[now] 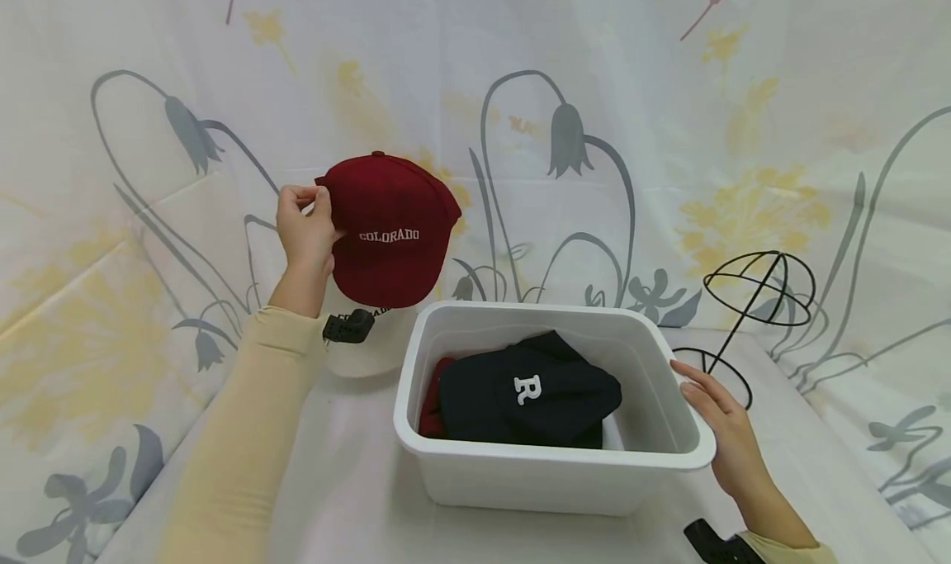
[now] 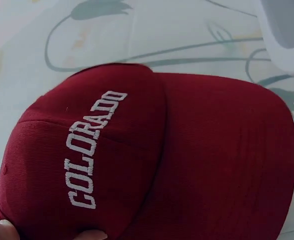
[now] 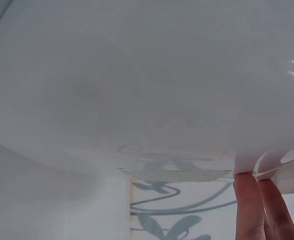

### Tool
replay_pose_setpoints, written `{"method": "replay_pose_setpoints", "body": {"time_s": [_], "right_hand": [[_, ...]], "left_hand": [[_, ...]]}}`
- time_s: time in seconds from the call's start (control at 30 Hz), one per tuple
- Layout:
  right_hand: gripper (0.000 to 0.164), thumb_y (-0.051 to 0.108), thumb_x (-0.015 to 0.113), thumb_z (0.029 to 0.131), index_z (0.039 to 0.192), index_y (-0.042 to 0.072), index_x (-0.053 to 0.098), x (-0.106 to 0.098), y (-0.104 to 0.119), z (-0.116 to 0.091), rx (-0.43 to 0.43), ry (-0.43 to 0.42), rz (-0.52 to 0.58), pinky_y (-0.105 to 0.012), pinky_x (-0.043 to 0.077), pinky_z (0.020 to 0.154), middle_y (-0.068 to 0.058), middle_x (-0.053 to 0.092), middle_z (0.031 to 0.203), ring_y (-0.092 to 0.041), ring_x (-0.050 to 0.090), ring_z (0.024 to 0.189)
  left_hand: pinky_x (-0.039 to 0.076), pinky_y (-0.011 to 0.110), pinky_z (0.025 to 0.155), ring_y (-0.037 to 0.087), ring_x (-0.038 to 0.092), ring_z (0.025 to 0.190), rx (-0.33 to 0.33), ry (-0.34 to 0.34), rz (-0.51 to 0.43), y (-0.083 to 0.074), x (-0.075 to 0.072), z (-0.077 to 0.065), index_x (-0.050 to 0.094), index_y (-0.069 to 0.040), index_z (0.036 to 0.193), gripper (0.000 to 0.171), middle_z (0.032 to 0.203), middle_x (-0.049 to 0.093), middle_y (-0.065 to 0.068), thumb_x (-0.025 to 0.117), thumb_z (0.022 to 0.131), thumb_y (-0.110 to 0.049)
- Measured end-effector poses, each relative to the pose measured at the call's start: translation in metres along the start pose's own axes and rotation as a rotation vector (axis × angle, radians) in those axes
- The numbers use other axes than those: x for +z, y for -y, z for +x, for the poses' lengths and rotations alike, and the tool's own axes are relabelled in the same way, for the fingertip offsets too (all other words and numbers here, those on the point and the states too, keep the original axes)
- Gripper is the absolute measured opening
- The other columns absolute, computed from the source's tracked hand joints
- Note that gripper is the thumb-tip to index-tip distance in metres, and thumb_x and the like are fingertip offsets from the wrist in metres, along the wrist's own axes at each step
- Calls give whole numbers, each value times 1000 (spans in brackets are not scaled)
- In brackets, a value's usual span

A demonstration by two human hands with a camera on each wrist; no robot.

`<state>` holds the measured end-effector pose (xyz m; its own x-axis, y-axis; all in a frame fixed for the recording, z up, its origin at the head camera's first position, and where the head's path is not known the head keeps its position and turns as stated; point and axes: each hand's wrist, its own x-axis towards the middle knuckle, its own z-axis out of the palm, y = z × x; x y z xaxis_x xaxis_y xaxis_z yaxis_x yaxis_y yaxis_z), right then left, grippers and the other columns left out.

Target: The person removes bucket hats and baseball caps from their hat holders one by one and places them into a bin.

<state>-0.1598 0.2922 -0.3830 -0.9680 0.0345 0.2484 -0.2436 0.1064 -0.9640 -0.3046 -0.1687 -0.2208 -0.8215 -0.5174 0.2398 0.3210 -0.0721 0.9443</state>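
In the head view my left hand (image 1: pixel 306 229) pinches a dark red baseball cap (image 1: pixel 390 238) at its left edge and holds it up, brim down. White letters reading COLORADO cross its front. The left wrist view shows the red cap (image 2: pixel 117 155) close up, with fingertips (image 2: pixel 92 235) at its lower edge. My right hand (image 1: pixel 724 432) touches the right rim of a white plastic bin (image 1: pixel 520 481) with fairly straight fingers. Under the rim, the right wrist view shows fingers (image 3: pixel 249 200) against the bin's outer wall (image 3: pixel 137 90).
A navy cap (image 1: pixel 483 395) with a white R lies in the bin, over something dark red (image 1: pixel 431 407). Behind the held cap sits an off-white cap (image 1: pixel 371 357), partly hidden. A black wire cap stand (image 1: pixel 758 287) is behind the bin's right side. Floral cloth (image 1: pixel 416 60) hangs behind.
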Motion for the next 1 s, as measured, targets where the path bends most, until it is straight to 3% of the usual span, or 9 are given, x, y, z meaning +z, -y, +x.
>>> {"method": "replay_pose_setpoints", "body": {"time_s": [0.27,0.5,0.67,0.9,1.0], "right_hand": [[35,18,46,99,133,14,51,0,1,0,-5,4,5,-25,52,66,7,59,104,-7,60,90],[35,19,45,99,134,13,50,-1,1,0,4,4,3,-24,52,67,8,59,105,-6,60,91],[35,19,45,99,134,14,50,-1,0,0,2,8,9,-24,52,68,9,59,107,-6,59,92],[36,19,45,99,134,13,49,-1,0,1,0,12,7,-24,51,68,9,58,109,-6,59,94],[36,19,45,99,135,12,49,-1,1,1,-1,15,12,-24,51,68,8,58,109,-6,59,94]], "left_hand": [[52,39,71,15,49,92,34,120,-41,-12,-3,-13,47,-14,91,6,105,40,1,50,95,-13],[55,31,64,15,51,87,56,206,-50,-22,-2,-24,46,-12,92,6,106,42,5,49,96,-10],[49,46,78,15,51,89,57,301,-82,-28,3,-38,46,-11,92,5,106,43,5,48,96,-9],[55,28,64,16,52,93,84,407,-74,-28,13,-58,46,-14,90,9,105,45,4,47,97,-8],[54,26,61,16,53,93,79,445,-84,-27,18,-65,47,-12,91,7,104,45,4,47,97,-8]]}}
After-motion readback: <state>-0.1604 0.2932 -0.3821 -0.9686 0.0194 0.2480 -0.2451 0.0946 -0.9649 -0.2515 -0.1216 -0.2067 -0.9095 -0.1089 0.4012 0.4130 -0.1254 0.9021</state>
